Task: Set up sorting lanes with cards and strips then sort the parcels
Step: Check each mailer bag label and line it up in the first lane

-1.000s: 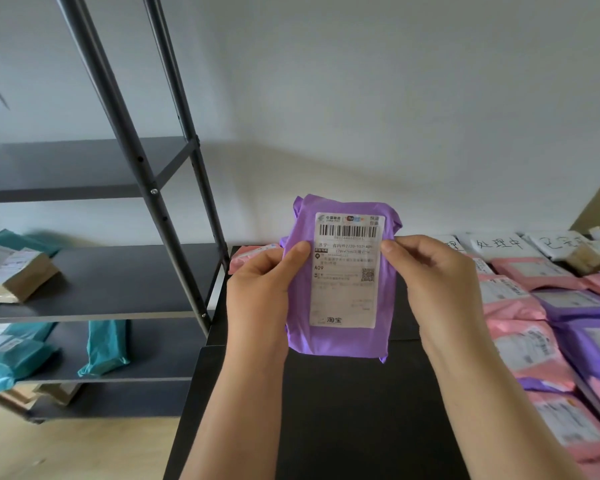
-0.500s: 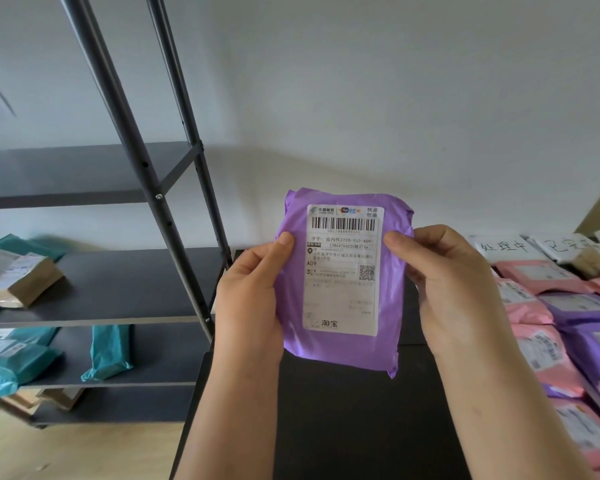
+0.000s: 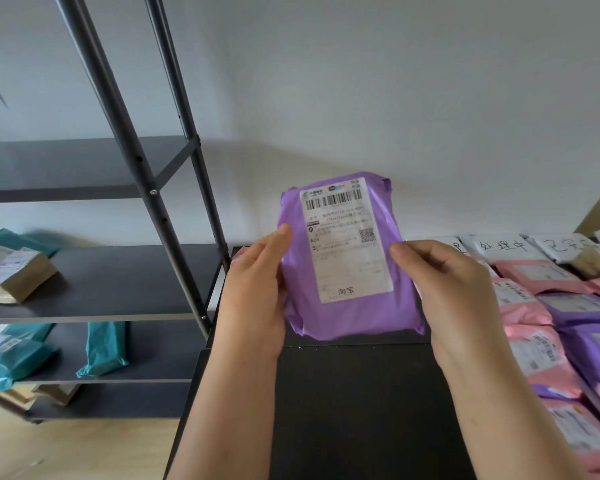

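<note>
Centre of the frame, above the black table | my left hand and right hand pinch the purple parcel by its side edges | long axis upright, top leaning slightly right | label faces me, barcode uppermost.

so the purple parcel is held upright above the tabletop, left hand gripping its left edge, right hand its right, thumbs on the front. its white shipping label faces the camera, barcode up top, "A09" printed on it. off to the right, pink parcels and other purple parcels lie flat in rows below handwritten white cards
</note>
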